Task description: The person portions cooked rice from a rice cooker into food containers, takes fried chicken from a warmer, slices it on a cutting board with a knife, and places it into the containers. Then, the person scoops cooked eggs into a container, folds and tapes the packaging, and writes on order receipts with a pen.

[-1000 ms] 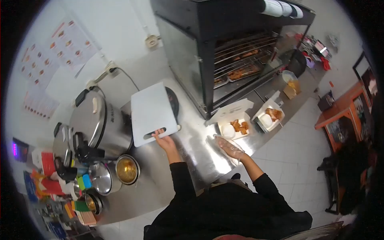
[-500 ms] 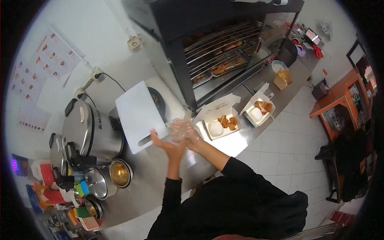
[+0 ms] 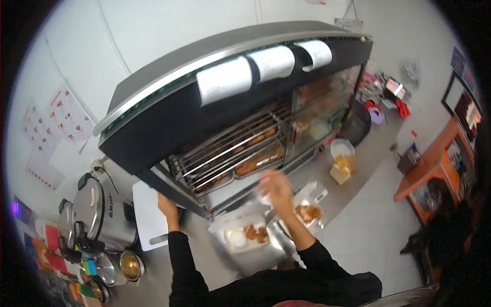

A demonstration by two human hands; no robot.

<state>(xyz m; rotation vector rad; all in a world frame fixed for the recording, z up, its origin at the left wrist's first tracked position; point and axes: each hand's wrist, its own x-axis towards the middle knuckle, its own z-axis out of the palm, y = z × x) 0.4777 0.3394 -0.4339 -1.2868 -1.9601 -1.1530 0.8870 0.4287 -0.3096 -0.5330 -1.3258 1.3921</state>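
My left hand is beside the right edge of a white cutting board, near the cabinet's lower left corner; its fingers are too unclear to read. Blurred by motion, my right hand is raised in front of the glass-fronted food cabinet, with something clear and thin near its fingers. Below the hands, one open white box holds a white round portion and brown pieces. Another open box, with brown food, lies just right of my right forearm.
Racks and trays of browned food fill the cabinet; paper slips hang from its top. Large pots and metal bowls stand left. A clear tub and brown carton are right, near an orange shelf.
The view has shifted, showing more of the cabinet. My hands, close together half a second ago, are now apart: the left beside the board, the right up by the cabinet front.
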